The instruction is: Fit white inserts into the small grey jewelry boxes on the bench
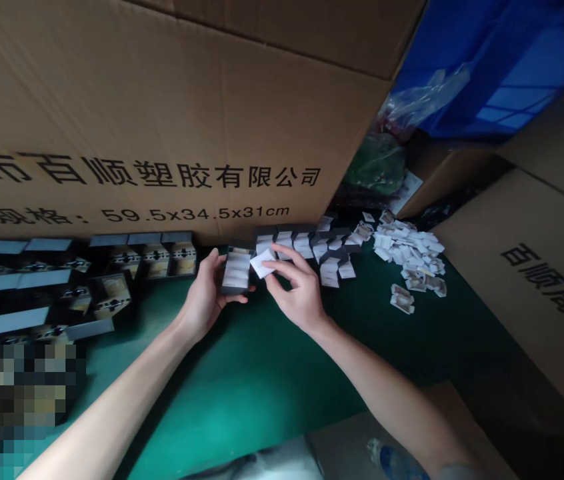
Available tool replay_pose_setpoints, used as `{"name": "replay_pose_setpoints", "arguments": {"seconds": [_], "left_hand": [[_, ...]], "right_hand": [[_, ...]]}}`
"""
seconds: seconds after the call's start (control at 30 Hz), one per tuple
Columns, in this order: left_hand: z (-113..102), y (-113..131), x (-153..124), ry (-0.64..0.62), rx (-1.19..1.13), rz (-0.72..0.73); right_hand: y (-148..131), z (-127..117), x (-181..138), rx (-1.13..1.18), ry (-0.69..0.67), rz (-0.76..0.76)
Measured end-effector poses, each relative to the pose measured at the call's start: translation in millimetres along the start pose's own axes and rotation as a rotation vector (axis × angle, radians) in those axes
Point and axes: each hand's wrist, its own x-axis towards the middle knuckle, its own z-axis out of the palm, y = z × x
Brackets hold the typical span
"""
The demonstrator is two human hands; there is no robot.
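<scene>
My left hand (205, 293) grips a small dark open box (237, 270) with a pale lining, held just above the green table (262, 373). My right hand (298, 288) pinches a small white card (262, 264) right beside the box's right edge. Behind the hands runs a row of similar small open boxes (307, 243) with white inserts. A loose heap of small white cards (409, 250) lies to the right of them.
A large printed cardboard carton (162, 113) stands along the back. Rows of filled dark boxes (112, 267) lie at the left. Another carton (537, 280) is at the right, with a blue crate (502, 73) and plastic bags (387, 160) behind. A water bottle (392, 461) sits near my lap.
</scene>
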Motion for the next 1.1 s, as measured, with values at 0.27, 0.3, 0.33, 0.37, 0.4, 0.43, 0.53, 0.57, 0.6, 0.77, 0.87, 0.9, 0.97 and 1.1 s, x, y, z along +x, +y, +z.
{"name": "replay_pose_setpoints", "arguments": {"seconds": [0.27,0.3,0.33,0.37,0.4,0.43,0.53,0.57,0.6,0.77,0.87,0.9,0.97,1.1], "left_hand": [[0.5,0.7,0.1,0.013,-0.02,-0.004],[0.6,0.7,0.3,0.016,-0.022,-0.003],[0.6,0.7,0.4,0.018,-0.024,-0.002],[0.5,0.6,0.7,0.02,-0.023,-0.003],[0.2,0.4,0.9,0.021,-0.021,-0.006],[-0.1,0.2,1.1,0.019,-0.018,-0.007],[-1.8,-0.9,1.1,0.006,-0.02,-0.011],[-2.2,-1.4,0.8,-0.008,-0.026,-0.01],[-2.5,-1.7,0.5,-0.027,-0.033,-0.009],[-0.5,-2.2,-1.8,-0.038,-0.038,-0.012],[1.9,-1.8,-2.7,-0.024,-0.024,-0.024],[2.6,-1.8,-3.0,-0.02,-0.021,-0.024],[3.5,-2.3,-3.8,-0.016,-0.017,-0.018],[3.5,-4.0,-6.1,-0.054,-0.009,-0.017]], "right_hand": [[-0.5,-1.5,0.6,-0.104,-0.013,-0.207],[0.0,-1.6,0.5,-0.122,-0.008,-0.204],[0.4,-1.7,0.3,-0.142,-0.005,-0.198],[0.6,-1.8,0.0,-0.156,-0.004,-0.189],[0.7,-1.9,-0.5,-0.161,-0.008,-0.179],[0.8,-2.0,-1.0,-0.154,-0.012,-0.172],[1.1,-2.3,-2.3,-0.121,-0.002,-0.163],[1.2,-2.3,-2.5,-0.116,0.01,-0.171],[1.4,-2.4,-2.5,-0.114,0.024,-0.184],[1.0,-2.9,-0.5,-0.138,0.055,-0.19],[0.0,-4.0,0.9,-0.174,0.048,-0.191],[-0.3,-4.4,1.2,-0.188,0.042,-0.207],[-0.4,-5.2,1.7,-0.224,0.027,-0.253],[1.6,-6.1,2.6,-0.272,-0.018,-0.315]]}}
